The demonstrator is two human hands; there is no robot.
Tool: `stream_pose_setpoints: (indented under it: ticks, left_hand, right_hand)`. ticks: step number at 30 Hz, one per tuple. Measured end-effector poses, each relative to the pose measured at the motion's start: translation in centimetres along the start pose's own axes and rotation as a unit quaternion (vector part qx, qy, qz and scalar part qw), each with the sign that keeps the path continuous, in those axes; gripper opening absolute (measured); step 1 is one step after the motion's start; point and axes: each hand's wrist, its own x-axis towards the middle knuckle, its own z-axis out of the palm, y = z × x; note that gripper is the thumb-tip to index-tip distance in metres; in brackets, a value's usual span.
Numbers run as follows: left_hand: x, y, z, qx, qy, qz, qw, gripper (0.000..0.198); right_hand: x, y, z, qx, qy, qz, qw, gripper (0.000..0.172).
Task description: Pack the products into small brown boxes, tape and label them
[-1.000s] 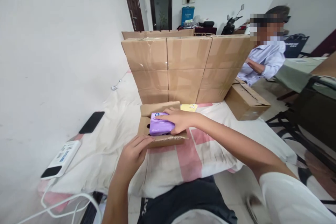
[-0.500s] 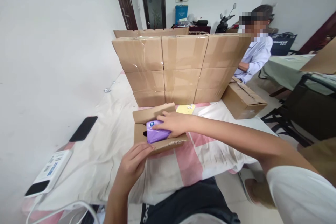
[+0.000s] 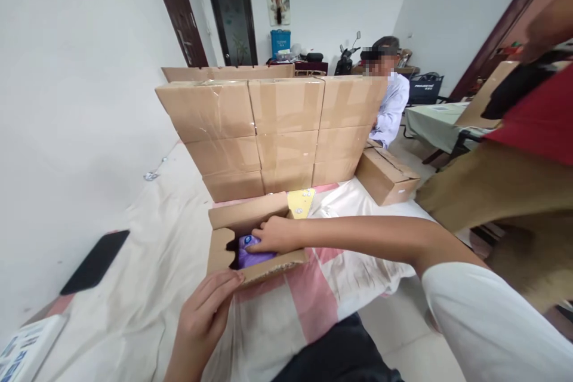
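An open cardboard box (image 3: 219,249) stands on the cloth-covered surface before me, its flaps spread outward. Inside it sits a purple soft pack (image 3: 256,258) with a small round blue mark; I cannot tell what it contains. My right hand (image 3: 280,234) reaches into the box from the right, closed on the pack, with its fingers over the top. At the near left corner, my left hand (image 3: 209,301) pinches the edge of the box's near flap between thumb and fingers. Part of the pack is hidden by my right hand and the near flap.
A wall of stacked, taped cartons (image 3: 282,137) rises behind the box, with a closed carton (image 3: 387,174) to its right. A black phone (image 3: 95,262) lies at left, near a white box (image 3: 31,349). One person (image 3: 391,101) is behind the cartons; another (image 3: 528,149) stands at right.
The purple pack now sits deeper in the box, my right hand having pressed downward with it. My left hand stays on the flap. The view has turned right, and a person in red appears there.
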Motion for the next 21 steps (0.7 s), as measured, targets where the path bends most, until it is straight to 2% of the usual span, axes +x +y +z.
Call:
stream_pose_setpoints:
  ticks: [9, 11, 13, 15, 18, 21]
  left_hand:
    - [0.2, -0.5, 0.8, -0.013, 0.007, 0.024, 1.0, 0.033]
    - [0.3, -0.3, 1.1, -0.027, 0.016, 0.019, 0.999, 0.032]
    - [0.4, 0.3, 1.6, -0.042, 0.012, 0.016, 0.999, 0.033]
    - [0.4, 1.1, 2.1, -0.054, -0.004, 0.01, 0.998, 0.033]
    - [0.1, 2.5, 2.6, -0.072, -0.023, 0.006, 0.997, 0.032]
    - [-0.5, 2.9, 2.1, -0.106, -0.055, -0.017, 0.993, 0.024]
  right_hand:
    - [-2.1, -1.3, -1.9, 0.076, -0.078, 0.086, 0.99, 0.049]
    - [-3.3, -1.3, -2.5, 0.112, -0.074, 0.086, 0.987, 0.051]
    - [-4.9, -1.0, -3.2, 0.171, -0.005, 0.084, 0.982, 0.052]
    - [-6.7, -0.9, -3.8, 0.238, 0.119, 0.096, 0.959, 0.049]
    - [-9.4, -1.6, -3.7, 0.305, 0.28, 0.152, 0.898, 0.034]
    - [-11.1, -3.5, -2.0, 0.359, 0.359, 0.194, 0.839, 0.029]
